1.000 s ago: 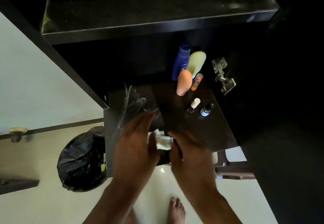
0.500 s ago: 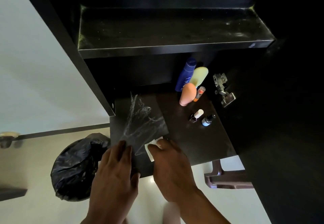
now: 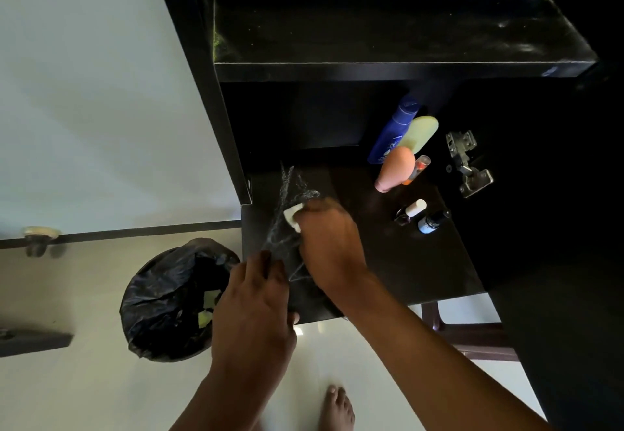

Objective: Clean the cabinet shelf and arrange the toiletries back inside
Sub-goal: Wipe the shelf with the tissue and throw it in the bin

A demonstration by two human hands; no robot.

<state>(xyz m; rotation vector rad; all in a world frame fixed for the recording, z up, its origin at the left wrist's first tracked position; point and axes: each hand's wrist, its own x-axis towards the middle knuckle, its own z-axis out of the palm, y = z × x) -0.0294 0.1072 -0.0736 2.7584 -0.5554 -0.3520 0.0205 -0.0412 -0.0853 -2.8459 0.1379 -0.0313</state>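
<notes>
The right hand [image 3: 329,245] is gripping a white wipe [image 3: 292,217] and scrubbing the wet left part of the shelf [image 3: 405,262], while the left hand [image 3: 256,299], fingers straight, is pressing on the front edge. The toiletries [image 3: 401,157] are crowding the right rear corner; a wider sweep risks toppling them.

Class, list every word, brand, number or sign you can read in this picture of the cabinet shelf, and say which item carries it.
"NIVEA" in white letters, only faintly readable, on the blue bottle.
Smaller white print lower on the same bottle: too small and blurred to read.
Label on the small dark bottle: too blurred to read.
Orange tube: no print can be made out.
Yellow bottle, peach bottle, white-capped bottle: no text visible.
</notes>
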